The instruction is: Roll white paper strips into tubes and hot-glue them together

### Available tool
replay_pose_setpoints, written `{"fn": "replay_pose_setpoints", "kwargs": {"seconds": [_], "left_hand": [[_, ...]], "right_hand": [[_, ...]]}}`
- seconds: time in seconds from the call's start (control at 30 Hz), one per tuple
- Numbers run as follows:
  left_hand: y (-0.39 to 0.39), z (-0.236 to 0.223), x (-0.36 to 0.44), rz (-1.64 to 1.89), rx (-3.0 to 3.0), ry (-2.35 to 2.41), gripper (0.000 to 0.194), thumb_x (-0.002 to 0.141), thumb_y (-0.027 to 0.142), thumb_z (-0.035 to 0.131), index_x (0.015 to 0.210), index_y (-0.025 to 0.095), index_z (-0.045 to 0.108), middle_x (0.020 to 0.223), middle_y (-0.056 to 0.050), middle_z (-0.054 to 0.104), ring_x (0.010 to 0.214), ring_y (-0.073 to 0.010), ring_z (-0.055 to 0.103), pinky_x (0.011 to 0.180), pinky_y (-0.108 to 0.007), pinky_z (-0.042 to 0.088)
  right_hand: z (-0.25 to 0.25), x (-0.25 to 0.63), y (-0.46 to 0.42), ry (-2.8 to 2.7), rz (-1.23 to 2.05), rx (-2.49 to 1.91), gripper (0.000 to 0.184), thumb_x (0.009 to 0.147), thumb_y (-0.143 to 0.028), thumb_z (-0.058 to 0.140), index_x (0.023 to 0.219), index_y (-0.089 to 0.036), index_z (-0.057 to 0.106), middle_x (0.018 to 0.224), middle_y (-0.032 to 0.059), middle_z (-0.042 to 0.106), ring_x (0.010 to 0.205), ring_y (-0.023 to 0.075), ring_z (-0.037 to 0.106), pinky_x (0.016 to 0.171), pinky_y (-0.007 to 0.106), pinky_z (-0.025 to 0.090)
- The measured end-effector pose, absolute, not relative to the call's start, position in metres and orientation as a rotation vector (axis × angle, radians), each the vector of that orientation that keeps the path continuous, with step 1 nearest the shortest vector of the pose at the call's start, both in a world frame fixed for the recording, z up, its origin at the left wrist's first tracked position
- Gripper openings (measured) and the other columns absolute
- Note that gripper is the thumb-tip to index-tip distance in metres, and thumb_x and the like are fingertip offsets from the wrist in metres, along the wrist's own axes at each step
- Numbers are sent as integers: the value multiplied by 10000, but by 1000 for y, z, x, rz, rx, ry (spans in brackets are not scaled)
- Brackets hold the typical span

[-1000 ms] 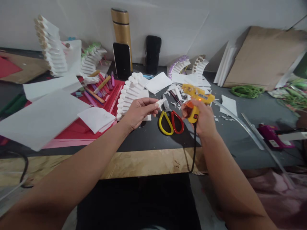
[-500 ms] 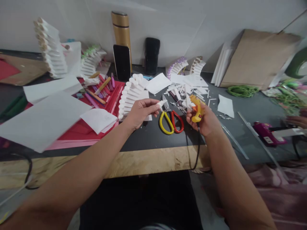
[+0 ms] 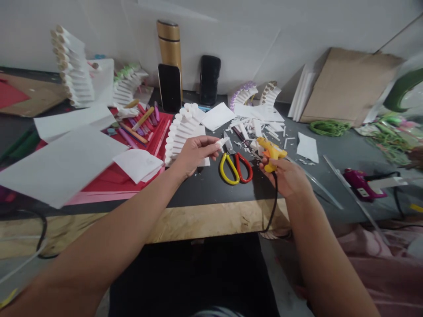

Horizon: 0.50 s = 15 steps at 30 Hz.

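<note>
My left hand point(image 3: 200, 152) pinches a small white rolled paper piece point(image 3: 223, 142) between thumb and fingertips. In my right hand point(image 3: 288, 174) is a yellow hot glue gun point(image 3: 271, 152), gripped by its handle, nozzle toward the left and its black cord hanging down. Scissors point(image 3: 235, 167) with one yellow and one red handle lie on the table between my hands. Just behind my left hand fans a row of white paper tubes point(image 3: 180, 134). White paper scraps point(image 3: 256, 127) are scattered behind the scissors and the glue gun.
Red sheets point(image 3: 99, 182) and white paper point(image 3: 62, 165) cover the left, with colored rolls point(image 3: 142, 121) on top. A phone point(image 3: 170, 88) leans against a gold flask point(image 3: 169, 39). At right are a purple power strip point(image 3: 361, 185), clear rods point(image 3: 355, 198), green cord point(image 3: 329, 127) and cardboard point(image 3: 350, 86).
The glue gun has turned and shifted slightly in my right hand, showing more of its body. My left hand stays in place with the paper piece. The view has moved slightly.
</note>
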<state>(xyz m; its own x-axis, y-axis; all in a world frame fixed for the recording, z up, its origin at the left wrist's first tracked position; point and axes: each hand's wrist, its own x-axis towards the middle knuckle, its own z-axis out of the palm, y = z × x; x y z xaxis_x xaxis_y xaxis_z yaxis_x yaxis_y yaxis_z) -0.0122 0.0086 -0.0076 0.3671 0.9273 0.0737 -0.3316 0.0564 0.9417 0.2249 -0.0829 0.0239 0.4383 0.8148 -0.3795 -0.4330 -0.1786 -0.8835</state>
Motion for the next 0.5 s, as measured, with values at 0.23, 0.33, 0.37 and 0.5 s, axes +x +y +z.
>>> {"fn": "replay_pose_setpoints", "kwargs": {"seconds": [0.23,0.33,0.37,0.5], "left_hand": [[9,-7,-12,1076,1112,678,229,706,229,822,899,121,764,735,-29,714,610,-84,625,601,-231,508],[10,-10,-12,1075,1116,670,235,714,238,822,912,125,764,745,-32,717,622,-87,630,609,-232,510],[10,-10,-12,1075,1117,671,230,717,236,820,911,127,765,745,-32,718,622,-87,629,610,-233,511],[8,-7,-12,1070,1113,700,196,722,216,808,890,128,760,742,-33,719,615,-86,627,613,-235,513]], "right_hand": [[20,237,-71,-374,1096,-1248,200,738,2,589,809,-175,650,724,25,684,637,109,681,619,178,645],[16,236,-67,-302,1137,-1284,199,773,5,553,854,-153,644,739,53,708,663,136,714,666,238,669],[15,235,-68,-297,1153,-1284,198,791,-3,542,877,-149,644,746,60,716,682,147,727,680,260,675],[17,226,-76,-322,1226,-1293,178,877,-62,501,933,-149,646,775,90,748,799,199,775,699,309,684]]}}
